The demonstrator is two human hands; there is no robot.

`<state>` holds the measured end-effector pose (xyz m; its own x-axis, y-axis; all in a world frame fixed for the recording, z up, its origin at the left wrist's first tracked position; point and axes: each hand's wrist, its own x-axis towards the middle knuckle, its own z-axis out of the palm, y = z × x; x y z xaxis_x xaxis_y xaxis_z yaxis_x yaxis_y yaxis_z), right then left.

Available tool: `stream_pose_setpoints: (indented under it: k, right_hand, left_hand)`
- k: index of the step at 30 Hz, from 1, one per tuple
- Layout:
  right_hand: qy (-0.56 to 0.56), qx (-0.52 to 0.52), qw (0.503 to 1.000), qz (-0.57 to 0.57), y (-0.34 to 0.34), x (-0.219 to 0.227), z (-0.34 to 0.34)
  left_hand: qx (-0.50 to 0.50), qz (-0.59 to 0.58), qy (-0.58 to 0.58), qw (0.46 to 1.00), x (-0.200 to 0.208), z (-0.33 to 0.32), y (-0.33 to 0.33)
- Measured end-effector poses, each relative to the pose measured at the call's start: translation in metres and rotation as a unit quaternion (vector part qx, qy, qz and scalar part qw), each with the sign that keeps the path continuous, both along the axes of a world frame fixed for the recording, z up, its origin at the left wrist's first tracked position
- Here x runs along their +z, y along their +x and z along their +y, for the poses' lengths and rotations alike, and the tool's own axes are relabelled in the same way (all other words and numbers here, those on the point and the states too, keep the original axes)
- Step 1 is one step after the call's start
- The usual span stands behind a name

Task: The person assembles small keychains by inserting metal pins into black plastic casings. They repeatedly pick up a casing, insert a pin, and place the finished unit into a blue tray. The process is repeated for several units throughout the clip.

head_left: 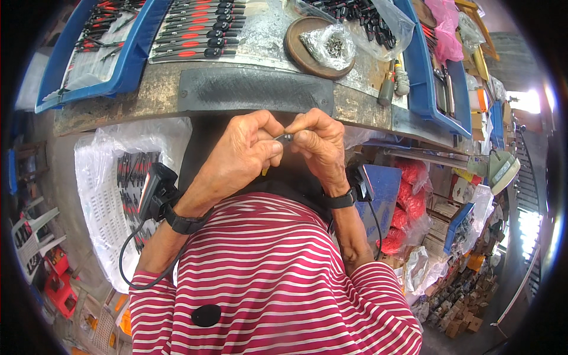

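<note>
My left hand [245, 145] and my right hand [321, 145] meet in front of the bench edge, fingertips close together. Both are closed in a pinch around a small shiny metal piece [288, 136]; its exact kind is too small to make out. Just beyond them, a dark worn pad [255, 89] covers the bench edge. Farther back lies a row of slim grey-and-black pieces with red-orange inserts [198, 35]. To the right of that row, a round wooden dish [294, 48] bears a clear plastic bag of small metal parts [332, 46].
Blue trays [133, 59] stand at both sides of the bench. A plastic bag of black parts [370, 26] lies at the back right, near a dark-handled tool [387, 87]. Below left is a white plastic-lined crate [97, 177]; red bagged goods [402, 204] are below right.
</note>
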<state>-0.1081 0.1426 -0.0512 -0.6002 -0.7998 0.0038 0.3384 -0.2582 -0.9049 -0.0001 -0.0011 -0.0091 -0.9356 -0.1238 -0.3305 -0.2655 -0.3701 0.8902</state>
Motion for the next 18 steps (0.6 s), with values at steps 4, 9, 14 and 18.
stream_pose_setpoints:
  k: [4, 9, 14, 18]
  right_hand:
    - [-0.003, -0.008, 1.000, 0.011, 0.001, -0.002, 0.001]
    - [-0.001, -0.021, 0.999, 0.025, 0.003, -0.001, 0.000]
    - [0.029, -0.027, 0.998, 0.039, 0.008, 0.004, 0.003]
    - [0.060, -0.042, 0.996, 0.048, 0.014, 0.006, 0.003]
  left_hand:
    - [0.013, 0.022, -0.028, 0.999, -0.002, 0.003, 0.001]
    - [0.032, 0.053, -0.124, 0.990, -0.007, 0.008, 0.000]
    - [0.011, 0.026, -0.169, 0.985, -0.004, 0.008, 0.002]
    - [0.026, 0.038, -0.221, 0.974, -0.002, 0.011, 0.002]
